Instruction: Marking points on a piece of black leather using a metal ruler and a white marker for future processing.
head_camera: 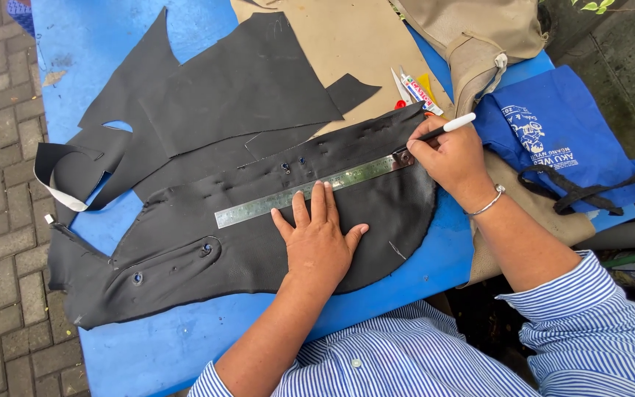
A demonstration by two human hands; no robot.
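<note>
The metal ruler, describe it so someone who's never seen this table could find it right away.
On the blue table, find the big black leather piece. Across it lies the metal ruler, pinned by the left hand. It is the only long, shiny silver strip there.

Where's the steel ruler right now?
Head view, centre: the ruler lies slanted on the black leather, left hand pressing it, right hand at its upper end.

the pen (446, 129) tip is hidden behind the right hand (446, 158); the left hand (317, 239) covers part of the black leather (185, 257); the tan bag (479, 33) is cut off by the top edge.
</note>
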